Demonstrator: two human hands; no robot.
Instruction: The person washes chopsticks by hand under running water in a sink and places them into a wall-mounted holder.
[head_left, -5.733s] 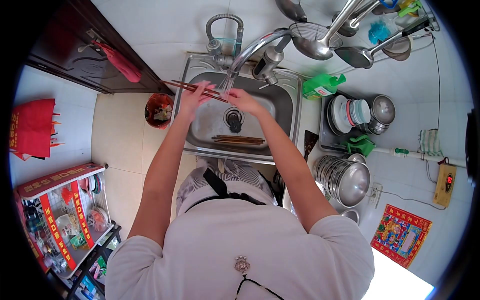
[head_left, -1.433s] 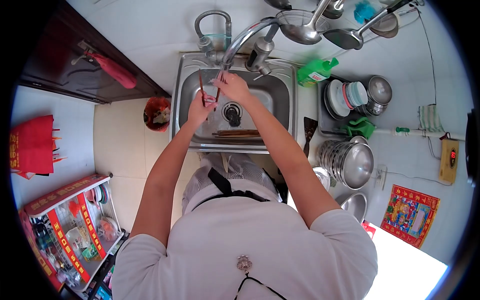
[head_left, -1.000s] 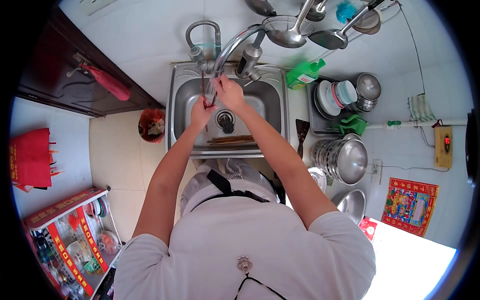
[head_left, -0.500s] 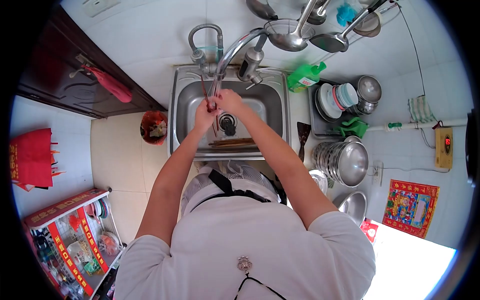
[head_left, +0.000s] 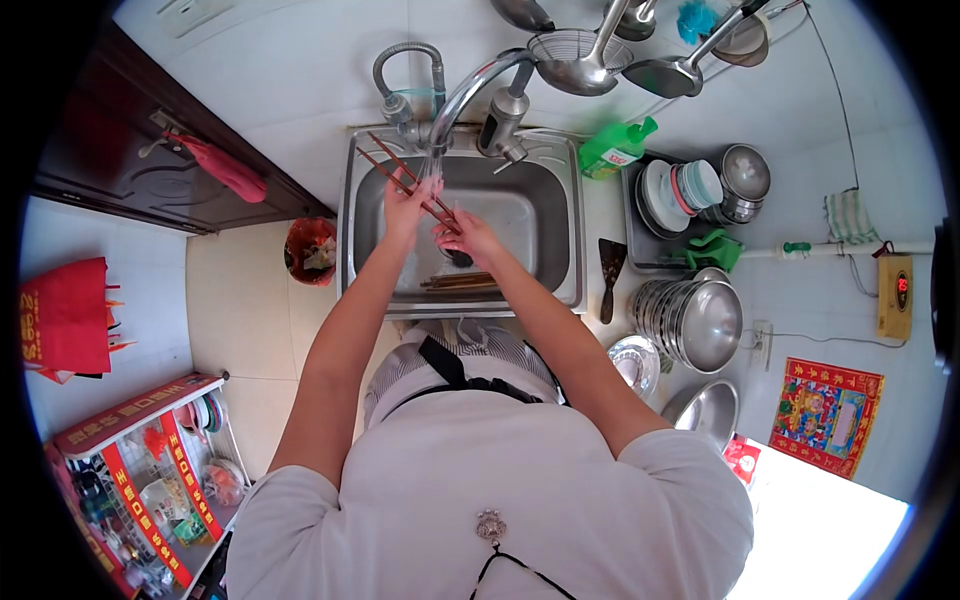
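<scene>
My left hand (head_left: 404,208) is closed around a pair of brown chopsticks (head_left: 384,170) over the sink (head_left: 577,235). They slant from the sink's upper left down toward the middle. Lower and to the right, my right hand (head_left: 472,239) grips the other end of the same chopsticks. Water runs from the curved tap (head_left: 468,88) onto the area by my left fingers. More chopsticks (head_left: 462,283) lie together on the sink floor near its front edge. My right hand partly covers the drain.
Right of the sink are a green bottle (head_left: 612,150), a tray with stacked plates (head_left: 657,195), a dark spatula (head_left: 611,275) and stacked metal bowls (head_left: 705,325). Ladles (head_left: 580,75) hang above. A red-lined bin (head_left: 310,250) stands on the floor at left.
The chopsticks have swung from nearly upright to a slant. My right hand has moved down and right, away from my left, to their lower end.
</scene>
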